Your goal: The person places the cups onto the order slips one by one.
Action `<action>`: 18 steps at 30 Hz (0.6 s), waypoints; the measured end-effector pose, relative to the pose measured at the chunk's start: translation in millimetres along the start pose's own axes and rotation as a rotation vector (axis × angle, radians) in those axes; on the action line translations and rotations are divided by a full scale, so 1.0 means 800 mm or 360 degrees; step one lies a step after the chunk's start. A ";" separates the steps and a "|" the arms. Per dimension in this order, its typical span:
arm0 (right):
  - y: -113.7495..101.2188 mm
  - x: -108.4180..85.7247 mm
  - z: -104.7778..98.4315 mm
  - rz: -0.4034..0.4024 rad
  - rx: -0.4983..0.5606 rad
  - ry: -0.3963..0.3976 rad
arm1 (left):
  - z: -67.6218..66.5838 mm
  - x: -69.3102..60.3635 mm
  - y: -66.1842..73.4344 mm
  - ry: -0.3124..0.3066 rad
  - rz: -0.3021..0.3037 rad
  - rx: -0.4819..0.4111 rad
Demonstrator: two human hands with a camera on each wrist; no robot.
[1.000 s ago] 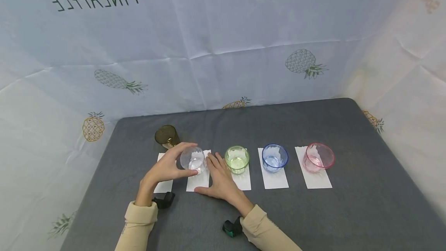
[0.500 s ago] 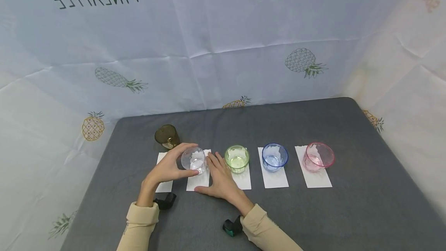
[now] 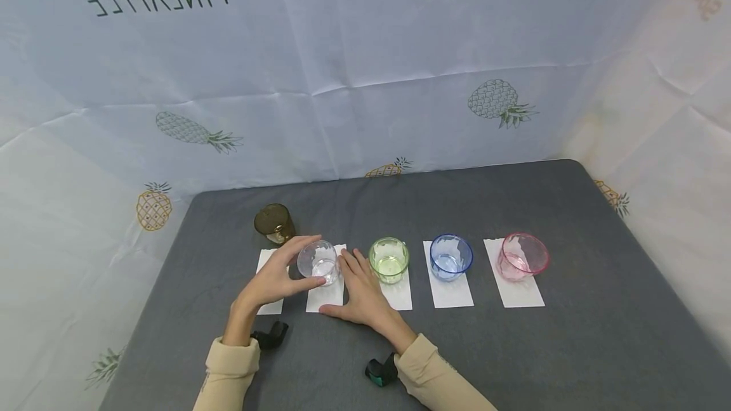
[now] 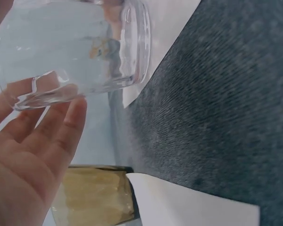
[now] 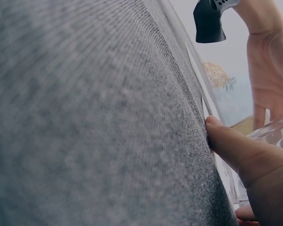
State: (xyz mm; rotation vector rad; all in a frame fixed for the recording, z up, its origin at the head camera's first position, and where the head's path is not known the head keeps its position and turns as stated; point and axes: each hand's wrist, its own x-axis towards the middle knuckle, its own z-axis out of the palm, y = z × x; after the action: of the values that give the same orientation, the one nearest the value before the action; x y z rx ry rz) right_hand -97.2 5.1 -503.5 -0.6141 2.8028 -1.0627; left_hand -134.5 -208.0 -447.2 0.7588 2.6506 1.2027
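A clear glass cup (image 3: 317,260) stands above the second white paper slip (image 3: 324,299) from the left. My left hand (image 3: 281,274) holds it from the left, thumb on the near side and fingers round the far side. In the left wrist view the clear cup (image 4: 70,52) shows the fingers (image 4: 66,129) through its wall. To the right of the cup, my right hand (image 3: 364,297) rests with spread fingers along that slip, its thumb at the slip's near edge. The right wrist view shows this thumb (image 5: 240,148) touching down by the paper; the other fingers are mostly hidden.
An amber glass cup (image 3: 274,223) stands behind the partly covered leftmost slip (image 3: 270,307). Rightward, a green cup (image 3: 389,261), a blue cup (image 3: 450,258) and a pink cup (image 3: 522,257) stand on slips of their own. Fabric (image 3: 365,49) hangs behind the grey table (image 3: 582,347).
My left hand and the clear cup have shifted very slightly to the right. My right hand and the other cups stay where they were.
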 end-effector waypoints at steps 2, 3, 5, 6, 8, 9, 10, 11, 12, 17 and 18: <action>-0.001 0.000 0.000 0.0003 0.0000 0.0002 | 0.001 0.000 -0.001 0.0006 0.0002 0.0011; -0.001 0.000 0.000 0.0005 0.0002 0.0003 | 0.001 0.000 -0.002 0.0011 0.0004 0.0009; -0.001 0.000 0.000 0.0006 0.0002 0.0004 | 0.003 0.000 -0.003 0.0025 0.0013 0.0004; -0.001 0.000 0.000 0.0005 0.0004 0.0003 | 0.004 0.000 -0.003 0.0031 0.0016 0.0000; 0.000 0.000 0.001 0.0003 0.0012 0.0004 | 0.005 -0.001 -0.003 0.0044 0.0011 -0.0015; 0.000 0.000 0.001 0.0001 0.0015 0.0004 | 0.006 -0.001 -0.003 0.0051 0.0008 -0.0022; 0.000 0.000 0.001 0.0000 0.0015 0.0006 | 0.007 -0.002 -0.003 0.0058 0.0003 -0.0030; 0.000 -0.001 0.001 -0.0003 0.0013 0.0009 | 0.008 -0.002 -0.003 0.0065 -0.0003 -0.0039; 0.000 -0.001 0.001 -0.0007 0.0013 0.0014 | 0.009 -0.002 -0.003 0.0075 -0.0011 -0.0045; -0.001 -0.001 0.001 -0.0037 0.0014 0.0063 | 0.017 -0.006 -0.006 0.0127 -0.0033 -0.0086; -0.001 -0.001 0.001 -0.0039 0.0021 0.0071 | 0.018 -0.007 -0.007 0.0138 -0.0035 -0.0092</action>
State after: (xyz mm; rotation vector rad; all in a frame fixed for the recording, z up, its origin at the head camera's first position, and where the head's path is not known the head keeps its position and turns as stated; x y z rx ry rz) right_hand -95.6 4.2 -503.5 -0.6326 2.8310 -1.1123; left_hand -127.3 -204.2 -461.7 0.6812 2.6719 1.3295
